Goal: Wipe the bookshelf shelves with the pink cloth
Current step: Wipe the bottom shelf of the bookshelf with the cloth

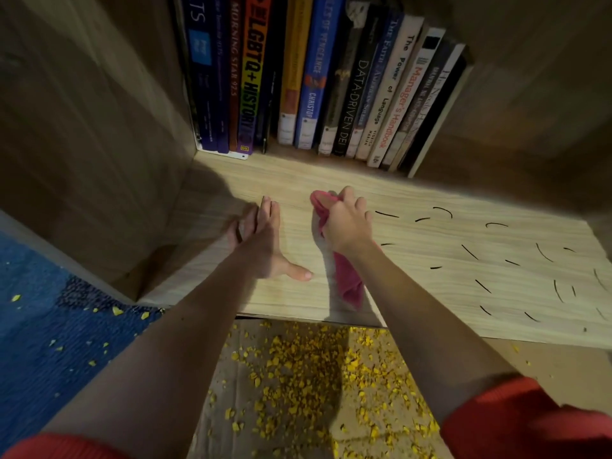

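A light wooden shelf [430,293] fills the middle of the head view, with short black curved marks scattered over its right half. My right hand [346,223] grips a bunched pink cloth [347,279], whose tail hangs down toward the shelf's front edge. My left hand [261,240] rests flat on the shelf just left of the cloth, fingers straight and pointing toward the books, thumb spread to the right.
A row of upright books [318,87] lines the back of the shelf. A wooden side panel [92,154] closes the left side. Below the front edge lies a cardboard sheet [298,392] strewn with yellow crumbs, and blue carpet [49,326] lies at left.
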`<state>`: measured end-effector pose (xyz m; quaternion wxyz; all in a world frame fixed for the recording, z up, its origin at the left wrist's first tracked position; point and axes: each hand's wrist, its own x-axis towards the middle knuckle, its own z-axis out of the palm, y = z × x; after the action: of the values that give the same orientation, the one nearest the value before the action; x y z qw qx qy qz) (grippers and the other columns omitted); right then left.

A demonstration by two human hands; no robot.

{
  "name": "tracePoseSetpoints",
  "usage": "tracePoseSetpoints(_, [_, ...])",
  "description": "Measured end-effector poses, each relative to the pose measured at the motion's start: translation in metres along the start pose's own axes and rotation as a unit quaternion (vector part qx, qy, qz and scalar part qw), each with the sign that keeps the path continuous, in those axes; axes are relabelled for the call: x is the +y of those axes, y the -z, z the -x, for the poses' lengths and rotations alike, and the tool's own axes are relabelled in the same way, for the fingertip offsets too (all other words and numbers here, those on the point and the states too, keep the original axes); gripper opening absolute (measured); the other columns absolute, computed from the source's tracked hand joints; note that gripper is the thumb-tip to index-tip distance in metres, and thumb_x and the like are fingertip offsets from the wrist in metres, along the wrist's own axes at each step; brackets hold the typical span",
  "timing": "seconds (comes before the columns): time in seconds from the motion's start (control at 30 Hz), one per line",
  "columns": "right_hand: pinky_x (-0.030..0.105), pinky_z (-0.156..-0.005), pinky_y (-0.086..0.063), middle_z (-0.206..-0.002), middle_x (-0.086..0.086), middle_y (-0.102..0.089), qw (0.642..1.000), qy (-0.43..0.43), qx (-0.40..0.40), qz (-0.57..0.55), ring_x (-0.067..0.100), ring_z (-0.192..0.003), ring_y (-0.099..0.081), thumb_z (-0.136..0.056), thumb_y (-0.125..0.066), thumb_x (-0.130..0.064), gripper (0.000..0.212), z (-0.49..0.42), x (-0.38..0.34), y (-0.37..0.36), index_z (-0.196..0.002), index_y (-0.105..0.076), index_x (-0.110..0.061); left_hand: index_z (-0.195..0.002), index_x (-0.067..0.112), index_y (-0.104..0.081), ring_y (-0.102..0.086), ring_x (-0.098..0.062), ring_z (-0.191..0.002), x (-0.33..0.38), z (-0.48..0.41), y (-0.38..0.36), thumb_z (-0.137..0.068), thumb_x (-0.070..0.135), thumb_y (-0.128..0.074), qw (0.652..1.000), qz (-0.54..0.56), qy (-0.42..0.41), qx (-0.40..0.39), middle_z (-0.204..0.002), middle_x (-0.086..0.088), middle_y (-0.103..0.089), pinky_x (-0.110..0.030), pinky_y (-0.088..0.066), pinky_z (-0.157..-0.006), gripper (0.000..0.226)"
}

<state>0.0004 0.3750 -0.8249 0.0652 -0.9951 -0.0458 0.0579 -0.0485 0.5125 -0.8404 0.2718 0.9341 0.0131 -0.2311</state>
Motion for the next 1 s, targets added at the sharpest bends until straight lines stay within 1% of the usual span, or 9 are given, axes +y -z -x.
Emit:
tracePoseSetpoints(0.1, [0.042,-0.092,-0.032,-0.121,0.008,-0.035,1.000,0.004,-0.004,-0.004,0.033,-0.112,-0.036,-0.094,-0.042,-0.027,0.032,0.002,-0.012,-0.003,-0.126,-0.048,-0.023,-0.146,0.019,0.023,0.028,-0.017,-0.140,0.000,0.000,0.001,-0.059,0.059,-0.077,1.000,0.001,0.000,0.004,-0.150,0.006,0.036,-0.046,0.016,-0.111,0.139])
tracePoseSetpoints(0.23, [0.040,-0.091,-0.034,-0.119,0.006,-0.036,0.993,0.115,0.014,0.022,0.029,-0.109,-0.037,-0.093,-0.045,-0.029,0.038,0.015,-0.007,-0.011,-0.130,-0.045,-0.023,-0.146,0.020,0.023,0.029,-0.017,-0.139,0.002,0.002,0.002,-0.060,0.058,-0.077,1.000,0.007,-0.001,-0.002,-0.150,0.005,0.036,-0.046,0.016,-0.111,0.138])
tracePoseSetpoints(0.43, [0.045,-0.096,-0.031,-0.124,0.007,-0.034,1.000,-0.019,-0.010,0.008,0.032,-0.115,-0.035,-0.093,-0.045,-0.019,0.037,-0.012,0.000,-0.002,-0.129,-0.045,-0.026,-0.147,0.018,0.022,0.029,-0.018,-0.139,-0.001,0.001,0.001,-0.059,0.059,-0.078,1.000,0.005,-0.008,0.008,-0.150,0.003,0.035,-0.046,0.015,-0.111,0.139])
tracePoseSetpoints(0.53, [0.043,-0.089,-0.035,-0.120,0.007,-0.036,0.997,0.069,0.020,0.004,0.031,-0.109,-0.037,-0.094,-0.041,-0.028,0.032,0.007,-0.016,-0.012,-0.126,-0.044,-0.027,-0.147,0.018,0.022,0.030,-0.017,-0.139,0.000,0.001,0.001,-0.059,0.059,-0.077,1.000,0.003,-0.007,0.010,-0.150,0.003,0.035,-0.045,0.016,-0.111,0.139])
tracePoseSetpoints(0.63, [0.039,-0.089,-0.034,-0.120,0.005,-0.036,0.991,0.132,0.009,0.021,0.028,-0.109,-0.036,-0.093,-0.044,-0.028,0.043,0.017,0.002,-0.012,-0.136,-0.042,-0.031,-0.147,0.018,0.023,0.030,-0.017,-0.139,0.001,0.002,0.002,-0.059,0.058,-0.078,1.000,0.006,-0.007,0.003,-0.150,0.003,0.035,-0.045,0.016,-0.112,0.139])
tracePoseSetpoints(0.77, [0.041,-0.093,-0.033,-0.119,0.008,-0.035,1.000,0.014,0.004,0.004,0.030,-0.111,-0.035,-0.093,-0.042,-0.026,0.038,-0.002,0.024,-0.003,-0.131,-0.048,-0.024,-0.146,0.019,0.023,0.029,-0.017,-0.139,0.001,0.001,0.001,-0.059,0.057,-0.078,1.000,0.009,-0.006,0.004,-0.150,0.004,0.036,-0.044,0.017,-0.111,0.139])
tracePoseSetpoints(0.83, [0.044,-0.094,-0.033,-0.119,0.009,-0.035,1.000,-0.005,-0.001,-0.001,0.032,-0.111,-0.036,-0.094,-0.041,-0.026,0.034,-0.003,0.013,-0.002,-0.127,-0.047,-0.024,-0.147,0.019,0.023,0.028,-0.017,-0.140,0.001,0.002,0.002,-0.059,0.058,-0.078,1.000,0.003,-0.003,0.006,-0.150,0.005,0.035,-0.044,0.017,-0.111,0.139])
tracePoseSetpoints(0.9, [0.042,-0.091,-0.033,-0.118,0.008,-0.036,0.999,0.031,0.015,-0.004,0.031,-0.109,-0.037,-0.094,-0.041,-0.029,0.029,0.006,-0.006,-0.006,-0.123,-0.046,-0.024,-0.147,0.019,0.022,0.027,-0.017,-0.140,0.002,0.001,0.001,-0.059,0.059,-0.078,1.000,-0.003,-0.001,0.007,-0.151,0.005,0.034,-0.044,0.016,-0.111,0.139])
tracePoseSetpoints(1.0, [0.041,-0.090,-0.034,-0.120,0.007,-0.037,0.992,0.126,0.025,0.000,0.030,-0.110,-0.036,-0.093,-0.044,-0.026,0.036,0.021,-0.014,-0.016,-0.129,-0.044,-0.028,-0.147,0.019,0.022,0.026,-0.017,-0.140,0.003,0.001,0.003,-0.059,0.059,-0.078,1.000,-0.006,0.005,0.005,-0.151,0.005,0.033,-0.044,0.016,-0.112,0.139])
